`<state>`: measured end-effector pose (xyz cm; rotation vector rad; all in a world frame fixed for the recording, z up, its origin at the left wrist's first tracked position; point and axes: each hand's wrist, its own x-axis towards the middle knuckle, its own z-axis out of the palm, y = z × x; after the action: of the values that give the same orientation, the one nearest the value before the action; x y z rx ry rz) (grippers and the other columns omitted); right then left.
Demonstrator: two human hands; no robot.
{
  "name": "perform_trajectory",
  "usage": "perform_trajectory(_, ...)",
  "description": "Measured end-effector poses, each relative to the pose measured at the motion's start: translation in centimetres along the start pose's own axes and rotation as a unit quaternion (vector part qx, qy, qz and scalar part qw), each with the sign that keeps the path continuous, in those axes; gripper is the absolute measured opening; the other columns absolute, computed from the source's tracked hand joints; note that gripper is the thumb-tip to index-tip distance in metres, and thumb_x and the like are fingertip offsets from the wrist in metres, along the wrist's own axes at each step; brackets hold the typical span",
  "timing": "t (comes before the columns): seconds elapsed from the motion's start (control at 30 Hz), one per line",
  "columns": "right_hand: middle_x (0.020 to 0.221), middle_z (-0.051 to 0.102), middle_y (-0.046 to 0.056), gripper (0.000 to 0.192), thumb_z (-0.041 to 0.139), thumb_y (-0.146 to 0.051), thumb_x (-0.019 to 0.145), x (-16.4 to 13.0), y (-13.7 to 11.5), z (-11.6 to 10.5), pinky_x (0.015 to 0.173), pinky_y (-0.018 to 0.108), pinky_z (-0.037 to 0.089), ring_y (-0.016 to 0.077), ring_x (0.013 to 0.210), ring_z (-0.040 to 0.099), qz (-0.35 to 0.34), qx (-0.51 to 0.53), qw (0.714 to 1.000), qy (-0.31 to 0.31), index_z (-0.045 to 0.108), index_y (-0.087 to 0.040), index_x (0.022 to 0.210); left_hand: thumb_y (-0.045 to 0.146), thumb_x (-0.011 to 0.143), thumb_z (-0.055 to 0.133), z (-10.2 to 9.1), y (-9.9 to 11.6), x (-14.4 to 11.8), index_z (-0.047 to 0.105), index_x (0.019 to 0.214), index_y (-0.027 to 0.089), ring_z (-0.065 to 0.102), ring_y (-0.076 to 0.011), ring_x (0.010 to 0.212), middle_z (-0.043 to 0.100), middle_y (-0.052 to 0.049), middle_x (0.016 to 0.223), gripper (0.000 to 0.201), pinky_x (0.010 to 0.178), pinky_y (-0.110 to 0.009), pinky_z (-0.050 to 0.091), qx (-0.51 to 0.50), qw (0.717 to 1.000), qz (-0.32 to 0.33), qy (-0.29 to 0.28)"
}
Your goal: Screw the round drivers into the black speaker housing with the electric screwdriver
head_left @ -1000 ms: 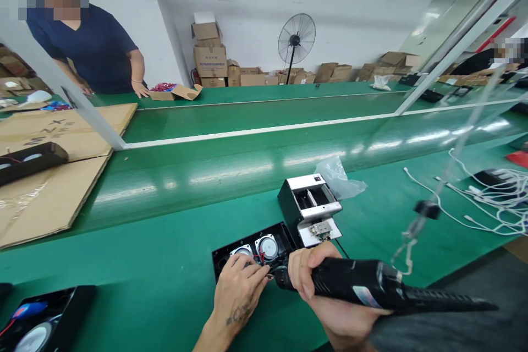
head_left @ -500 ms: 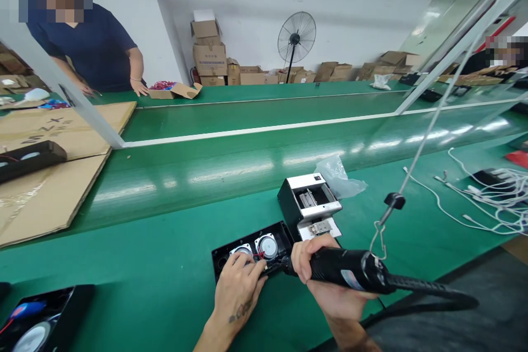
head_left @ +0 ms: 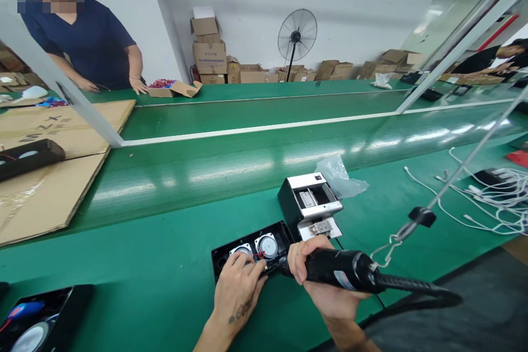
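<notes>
In my right hand [head_left: 317,275] is a black electric screwdriver [head_left: 342,269], held nearly level, its tip pointing left into a black speaker housing [head_left: 284,232]. A metal hook on a cord is attached to the screwdriver's back end. My left hand [head_left: 239,286] is closed over the near side of the housing, fingertips reaching inside beside the red wires. Two round speakers sit in the housing; the right speaker [head_left: 267,246] shows fully, and my fingers partly cover the left one [head_left: 241,250]. The exact contact point of the screwdriver tip is hard to make out.
Behind the housing stands a black-and-silver screw feeder [head_left: 309,198] beside a clear plastic bag [head_left: 342,179]. White cables [head_left: 495,198] lie at right. Another speaker housing [head_left: 74,302] is at lower left, cardboard [head_left: 86,176] above it. A co-worker [head_left: 86,44] stands across the bench.
The screwdriver and my right hand have shifted slightly left and down, toward the housing. The hanging cord's lower end has swung right. My left hand and the housing stay in place.
</notes>
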<state>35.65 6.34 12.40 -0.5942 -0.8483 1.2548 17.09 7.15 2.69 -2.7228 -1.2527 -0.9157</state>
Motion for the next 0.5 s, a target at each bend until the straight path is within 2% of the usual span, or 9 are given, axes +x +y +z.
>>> perform_trajectory(0.13, 0.06, 0.058, -0.001, 0.069, 0.064, -0.094, 0.075, -0.3, 0.0, 0.0, 0.055, 0.033, 0.035, 0.0198, 0.053, 0.046, -0.015, -0.009, 1.0, -0.014, 0.076, -0.029, 0.094, 0.021, 0.108, 0.044, 0.0, 0.0, 0.0, 0.068, 0.105, 0.02, 0.066, -0.0236, 0.078, 0.073, -0.001, 0.074, 0.025, 0.085, -0.042, 0.051, -0.002, 1.0, -0.006, -0.002)
perform_trajectory(0.3, 0.06, 0.057, 0.0, 0.079, 0.051, -0.102, 0.076, -0.8, -1.0, 0.1, 0.056, 0.034, 0.035, 0.0211, 0.054, 0.047, -0.024, 0.001, 1.0, -0.017, 0.076, -0.03, 0.097, 0.041, 0.113, 0.043, -0.1, 0.3, 0.2, 0.07, 0.109, 0.021, 0.067, -0.023, 0.077, 0.075, 0.001, 0.075, 0.033, 0.084, -0.042, 0.05, -0.015, 1.0, -0.018, 0.011)
perform_trajectory(0.5, 0.057, 0.055, 0.0, 0.086, 0.039, -0.106, 0.075, -1.2, -1.3, 0.2, 0.055, 0.036, 0.034, 0.0219, 0.05, 0.046, -0.034, 0.015, 0.999, -0.015, 0.075, -0.031, 0.096, 0.026, 0.113, 0.042, -0.3, 0.4, 0.6, 0.073, 0.105, 0.024, 0.065, -0.0191, 0.074, 0.077, 0.003, 0.075, 0.033, 0.083, -0.04, 0.049, -0.031, 0.999, -0.002, 0.032)
